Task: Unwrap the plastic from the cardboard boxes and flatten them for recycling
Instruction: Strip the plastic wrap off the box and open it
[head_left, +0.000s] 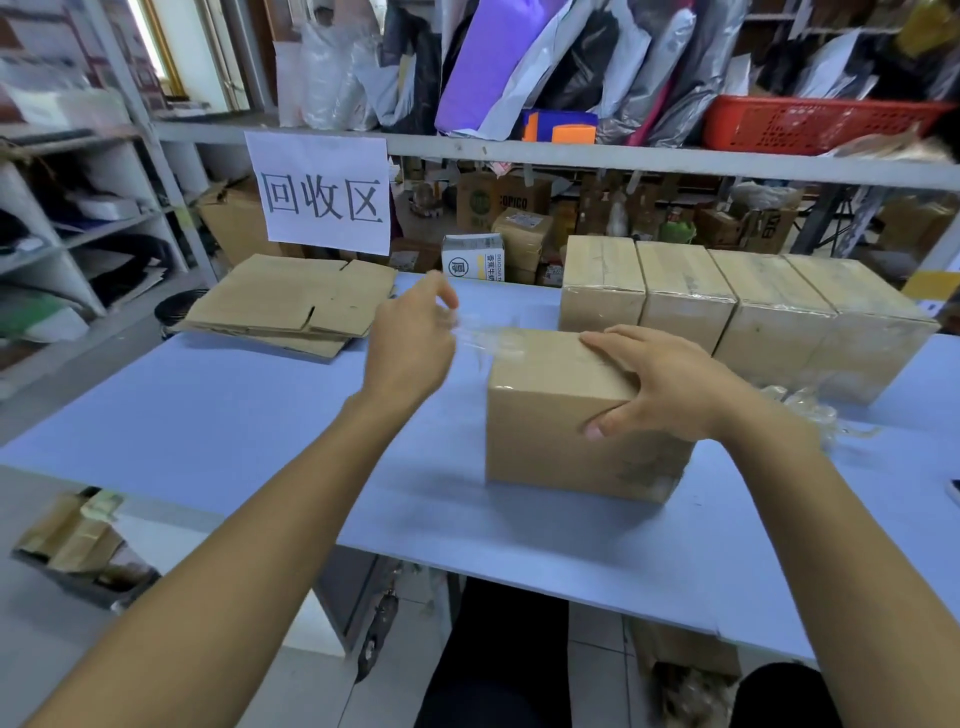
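A brown cardboard box (550, 436) stands on the blue table in front of me, with clear plastic wrap (483, 340) stretched off its top left corner. My left hand (410, 338) is to the left of the box, fingers pinched on the pulled-out end of that wrap. My right hand (660, 384) lies on the box's top right, thumb down its front face, holding it in place. A row of several wrapped boxes (748, 306) stands behind on the right. A stack of flattened boxes (291, 306) lies at the back left.
A paper sign (322, 192) hangs from the shelf rail above the flattened stack. Crumpled clear plastic (810, 410) lies right of my right wrist. Behind the table edge are a small white carton (472, 262) and more boxes. A bin with cardboard (78, 545) sits on the floor, left.
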